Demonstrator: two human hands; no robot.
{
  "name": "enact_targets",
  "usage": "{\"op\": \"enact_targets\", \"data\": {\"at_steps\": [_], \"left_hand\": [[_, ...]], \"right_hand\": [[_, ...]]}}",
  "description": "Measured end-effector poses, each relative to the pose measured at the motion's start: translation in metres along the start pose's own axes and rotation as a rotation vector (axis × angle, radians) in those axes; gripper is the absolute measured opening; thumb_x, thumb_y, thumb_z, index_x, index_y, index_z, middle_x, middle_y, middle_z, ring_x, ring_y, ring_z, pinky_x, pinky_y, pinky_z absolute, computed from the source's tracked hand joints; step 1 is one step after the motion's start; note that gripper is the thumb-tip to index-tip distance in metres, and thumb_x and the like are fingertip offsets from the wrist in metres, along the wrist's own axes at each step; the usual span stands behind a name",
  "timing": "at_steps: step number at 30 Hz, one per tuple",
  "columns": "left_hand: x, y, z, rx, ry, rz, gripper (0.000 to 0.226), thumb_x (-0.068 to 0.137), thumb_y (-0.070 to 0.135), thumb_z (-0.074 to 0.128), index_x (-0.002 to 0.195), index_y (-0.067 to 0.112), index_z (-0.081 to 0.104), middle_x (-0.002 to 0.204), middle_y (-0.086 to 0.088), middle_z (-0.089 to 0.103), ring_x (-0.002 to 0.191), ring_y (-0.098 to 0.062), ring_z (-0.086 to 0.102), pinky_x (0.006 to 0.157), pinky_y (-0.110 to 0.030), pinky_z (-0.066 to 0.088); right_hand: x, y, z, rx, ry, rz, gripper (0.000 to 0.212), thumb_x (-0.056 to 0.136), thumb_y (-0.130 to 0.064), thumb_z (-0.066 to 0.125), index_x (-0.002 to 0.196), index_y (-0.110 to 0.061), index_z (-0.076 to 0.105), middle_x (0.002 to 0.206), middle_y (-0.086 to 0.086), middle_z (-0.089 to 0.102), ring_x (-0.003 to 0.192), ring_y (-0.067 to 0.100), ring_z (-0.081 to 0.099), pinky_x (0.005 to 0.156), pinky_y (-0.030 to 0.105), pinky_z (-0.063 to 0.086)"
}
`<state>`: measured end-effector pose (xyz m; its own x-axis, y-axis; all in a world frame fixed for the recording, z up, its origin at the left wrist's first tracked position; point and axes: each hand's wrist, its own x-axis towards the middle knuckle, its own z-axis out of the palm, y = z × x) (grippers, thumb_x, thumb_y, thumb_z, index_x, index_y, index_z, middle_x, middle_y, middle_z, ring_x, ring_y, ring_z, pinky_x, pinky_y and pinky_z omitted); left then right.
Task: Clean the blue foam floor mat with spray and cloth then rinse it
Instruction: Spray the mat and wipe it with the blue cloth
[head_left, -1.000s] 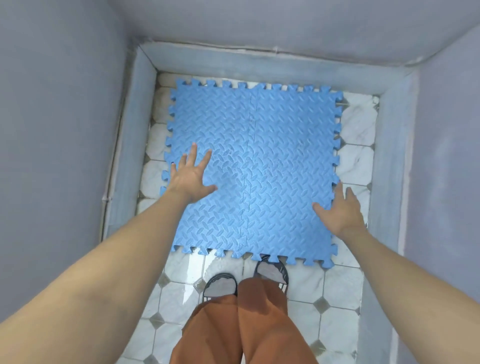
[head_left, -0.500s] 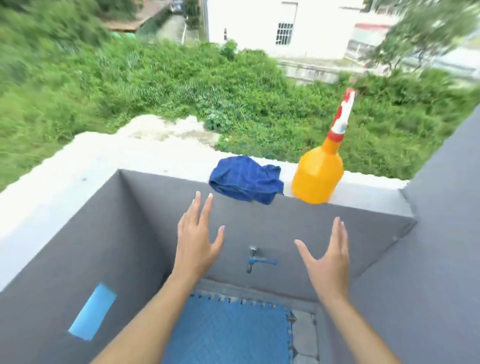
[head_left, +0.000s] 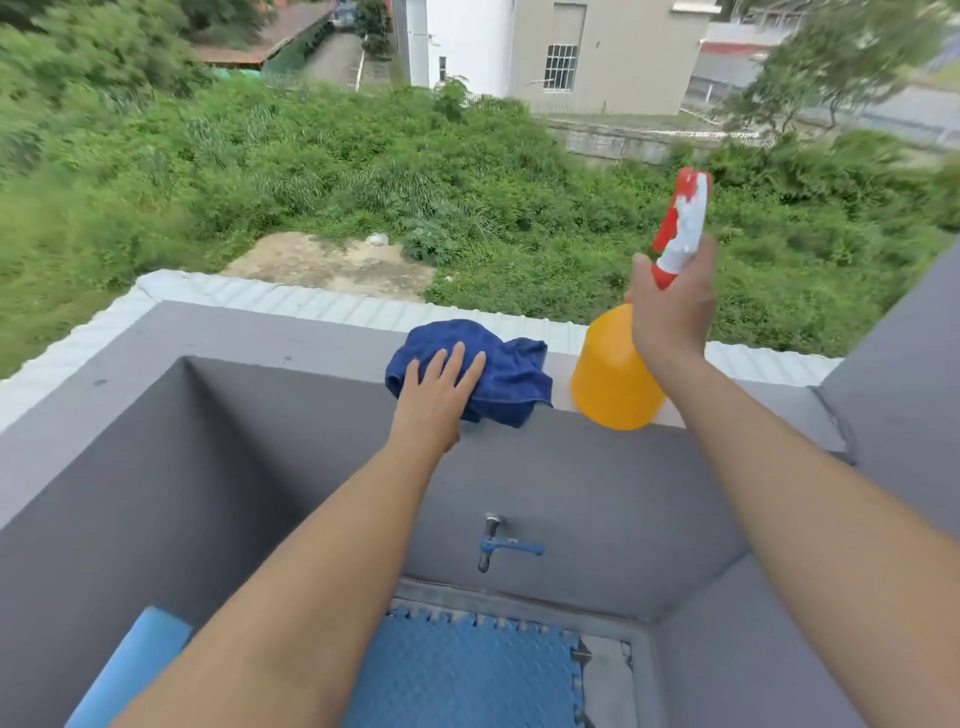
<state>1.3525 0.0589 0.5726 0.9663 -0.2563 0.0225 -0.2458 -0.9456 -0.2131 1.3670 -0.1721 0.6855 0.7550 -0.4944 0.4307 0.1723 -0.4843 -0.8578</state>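
The blue foam mat (head_left: 467, 670) lies on the floor at the bottom of the view, partly hidden by my left arm. A dark blue cloth (head_left: 511, 371) is bunched on top of the grey wall ledge. My left hand (head_left: 439, 397) rests flat on the cloth's left side, fingers together, not clearly gripping. An orange spray bottle (head_left: 608, 374) with a red and white trigger head stands on the ledge to the right of the cloth. My right hand (head_left: 672, 301) is wrapped around the bottle's neck just under the trigger.
A blue-handled tap (head_left: 501, 545) sticks out of the grey wall (head_left: 597, 493) above the mat. Grey walls enclose the space on left and right. A light blue patch (head_left: 140, 660) shows on the left wall. Beyond the ledge the ground drops away to greenery and buildings.
Both hands have left the mat and risen to the ledge as my view lifted. The left hand now lies on the cloth. The right hand has closed around the spray bottle's neck.
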Motion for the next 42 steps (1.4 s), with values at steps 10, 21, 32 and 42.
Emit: {"op": "enact_targets", "data": {"at_steps": [10,21,32,42], "left_hand": [[0.004,-0.017,-0.007,-0.065,0.2,0.085,0.045,0.097,0.03,0.046,0.142,0.025,0.04,0.126,-0.008,0.047,0.109,-0.032,0.046,0.079,-0.042,0.039],[-0.206,-0.012,0.113,-1.146,0.238,-0.694,0.024,0.096,0.018,0.035,0.086,0.005,0.054,0.087,-0.001,0.058,0.081,-0.02,0.05,0.07,-0.029,0.033],[-0.365,0.006,0.363,-1.142,0.018,-0.799,0.03,0.096,0.007,0.031,0.112,0.008,0.056,0.102,-0.003,0.058,0.091,-0.02,0.05,0.076,-0.026,0.033],[-0.414,0.047,0.627,-1.204,0.159,-0.973,0.019,0.096,0.015,0.033,0.096,0.018,0.052,0.09,-0.009,0.059,0.081,-0.026,0.051,0.073,-0.036,0.039]], "right_hand": [[-0.013,0.0,0.004,-0.06,0.167,-0.082,0.049,0.091,-0.026,0.051,0.138,-0.012,0.046,0.088,-0.004,0.062,0.068,0.016,0.055,0.059,0.027,0.039],[-0.19,0.031,-0.074,0.073,0.03,0.011,0.038,0.084,-0.045,0.061,0.103,-0.012,0.054,0.071,-0.02,0.058,0.047,0.004,0.061,0.057,0.03,0.053],[-0.533,0.293,-0.028,-0.08,-0.527,0.588,0.018,0.093,-0.016,0.063,0.11,-0.014,0.059,0.06,0.011,0.062,0.042,0.003,0.061,0.044,0.015,0.047],[-0.691,0.474,0.066,-0.205,-0.684,0.517,0.017,0.096,-0.027,0.057,0.087,-0.012,0.058,0.066,0.003,0.052,0.047,0.016,0.054,0.056,0.034,0.058]]}}
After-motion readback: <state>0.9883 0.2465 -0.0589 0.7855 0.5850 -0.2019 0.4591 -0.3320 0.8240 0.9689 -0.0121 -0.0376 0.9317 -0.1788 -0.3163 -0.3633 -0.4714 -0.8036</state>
